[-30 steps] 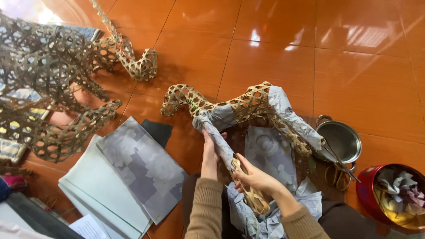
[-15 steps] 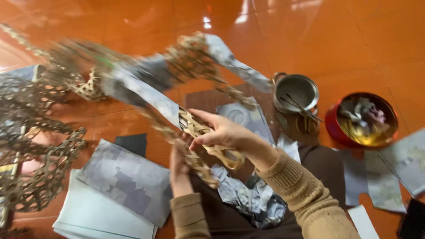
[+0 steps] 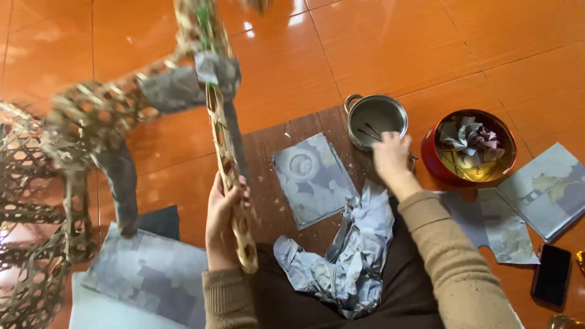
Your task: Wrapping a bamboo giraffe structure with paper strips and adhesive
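Holding woven frame [image 3: 152, 103] by one leg, left hand [image 3: 224, 220] fisted; approx. half papered, rest bare. Right hand [image 3: 391, 157], fingers curled, reaches steel pot [image 3: 376, 119] at 1 o'clock.

— Where does the view look from?

— From the person's head, aimed steeply down over the lap onto the orange tiled floor [image 3: 475, 42].

— How near is it?

— Close. Both sleeves enter from the bottom edge, with the left hand [image 3: 224, 213] and right hand [image 3: 391, 155] in the middle of the frame, within arm's reach of the lens.

— What bounds the view?

— The woven frame [image 3: 91, 116] runs out past the left and top edges; a dark phone [image 3: 552, 274] lies near the right edge.

— Is there a second view sharing any of this?

— No, only this one camera.
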